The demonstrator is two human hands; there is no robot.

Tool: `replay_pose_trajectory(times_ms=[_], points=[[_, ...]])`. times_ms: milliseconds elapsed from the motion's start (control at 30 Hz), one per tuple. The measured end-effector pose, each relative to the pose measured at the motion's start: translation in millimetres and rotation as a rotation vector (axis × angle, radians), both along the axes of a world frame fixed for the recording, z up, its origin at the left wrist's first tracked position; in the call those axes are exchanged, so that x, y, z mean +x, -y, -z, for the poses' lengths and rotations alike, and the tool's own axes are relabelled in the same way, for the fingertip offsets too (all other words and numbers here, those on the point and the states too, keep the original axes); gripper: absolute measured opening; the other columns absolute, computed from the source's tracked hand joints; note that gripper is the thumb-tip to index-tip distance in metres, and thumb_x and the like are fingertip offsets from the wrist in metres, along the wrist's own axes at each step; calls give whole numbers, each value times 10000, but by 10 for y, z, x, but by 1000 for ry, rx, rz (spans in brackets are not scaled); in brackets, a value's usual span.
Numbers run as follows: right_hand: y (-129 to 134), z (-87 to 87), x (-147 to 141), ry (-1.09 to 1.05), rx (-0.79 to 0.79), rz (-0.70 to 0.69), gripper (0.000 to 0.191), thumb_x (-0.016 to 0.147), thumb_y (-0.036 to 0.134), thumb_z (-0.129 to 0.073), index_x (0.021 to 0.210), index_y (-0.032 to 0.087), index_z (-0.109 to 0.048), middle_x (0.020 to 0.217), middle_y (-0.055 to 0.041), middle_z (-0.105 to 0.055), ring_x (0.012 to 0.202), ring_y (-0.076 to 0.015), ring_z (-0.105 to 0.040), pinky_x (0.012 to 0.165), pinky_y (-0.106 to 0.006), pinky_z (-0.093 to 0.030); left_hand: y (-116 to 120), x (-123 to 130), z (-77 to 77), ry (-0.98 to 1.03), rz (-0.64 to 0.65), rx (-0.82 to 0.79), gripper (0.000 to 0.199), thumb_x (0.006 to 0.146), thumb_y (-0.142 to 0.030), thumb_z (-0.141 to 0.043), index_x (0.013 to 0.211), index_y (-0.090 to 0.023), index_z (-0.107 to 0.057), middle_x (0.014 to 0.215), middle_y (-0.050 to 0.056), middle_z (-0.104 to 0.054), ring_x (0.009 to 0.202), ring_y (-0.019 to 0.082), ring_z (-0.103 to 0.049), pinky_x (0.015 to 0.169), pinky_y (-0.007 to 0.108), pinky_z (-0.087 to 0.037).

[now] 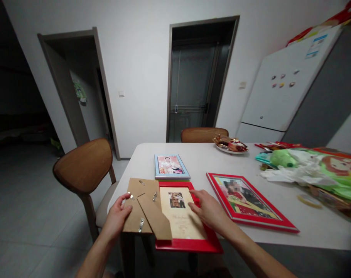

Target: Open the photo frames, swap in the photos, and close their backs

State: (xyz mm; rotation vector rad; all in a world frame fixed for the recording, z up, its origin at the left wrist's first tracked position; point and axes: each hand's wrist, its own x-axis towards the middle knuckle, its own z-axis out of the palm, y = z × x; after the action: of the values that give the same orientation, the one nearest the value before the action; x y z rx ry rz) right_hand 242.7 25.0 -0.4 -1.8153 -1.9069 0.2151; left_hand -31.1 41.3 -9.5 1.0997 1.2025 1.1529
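Note:
A brown backing board [132,216] with metal clips and a stand flap lies at the table's left front, partly over a red frame [189,245]. My left hand [117,214] pinches the board's left edge between thumb and fingers. Inside the red frame is a cream sheet [183,224] with a small picture printed on it. My right hand [207,208] rests at the sheet's right edge, fingers apart, holding nothing. Behind these lies a light blue framed photo [170,165]. Farther right is a second red framed photo [245,199].
The white table [198,156] also bears a plate of wrapped items [232,144], a tape roll [309,200] and green and white packaging [308,164] on the right. Wooden chairs stand at the left [85,168] and behind [204,134]. A fridge [282,85] is at the back right.

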Motion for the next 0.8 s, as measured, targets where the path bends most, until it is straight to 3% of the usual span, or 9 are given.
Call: replay_pose_trajectory(times_ms=[200,300,367,467,567,667,800], points=[[-85,281,202,91,-93,77,441,688,213,-436,1116,117,-476,958,-133,-590,856,-218,-550,714,-281,-378,-153,-319,110,-394,-40,86,359,619,-290,-543,950,-162,-487,673,-4,-617,639,187,-609,598,296,-465],[-110,247,197,6,-109,130,484,642,175,-450,1122,114,-458,887,-118,-613,787,-209,-565,654,-266,-379,-184,-338,131,-532,-99,169,341,588,-232,-579,922,-181,-532,830,29,-613,870,244,-563,796,380,-403],[-100,178,185,-184,-166,180,527,634,180,-448,1156,117,-420,779,-87,-626,681,-191,-575,584,-256,-384,-148,-266,113,-594,-135,224,359,596,-206,-573,952,-180,-531,987,59,-574,1021,260,-479,903,404,-317],[-41,59,145,-721,-302,153,638,654,180,-391,1273,125,-246,752,-65,-635,600,-175,-590,540,-264,-417,30,40,41,-680,-101,370,390,657,-194,-522,1043,-151,-491,1117,92,-511,1094,234,-423,951,391,-283],[35,-48,76,-1155,-368,48,746,637,161,-372,1324,162,-79,850,-61,-646,643,-176,-617,588,-295,-460,314,529,-33,-691,75,495,414,684,-185,-513,1094,-154,-463,1198,102,-466,1145,223,-382,977,408,-275],[92,-142,4,-1285,-361,-22,796,631,171,-418,1329,204,-35,862,-43,-652,661,-178,-624,615,-313,-473,555,981,-54,-680,291,608,599,620,-211,-614,1175,-169,-395,1314,112,-339,1199,254,-304,994,431,-267],[127,-224,-43,-1253,-348,-80,809,659,252,-514,1327,219,-60,810,-35,-653,626,-174,-615,602,-310,-475,647,1229,-61,-708,306,793,525,675,-167,-551,1172,-170,-381,1276,107,-391,1157,246,-360,961,432,-324]])
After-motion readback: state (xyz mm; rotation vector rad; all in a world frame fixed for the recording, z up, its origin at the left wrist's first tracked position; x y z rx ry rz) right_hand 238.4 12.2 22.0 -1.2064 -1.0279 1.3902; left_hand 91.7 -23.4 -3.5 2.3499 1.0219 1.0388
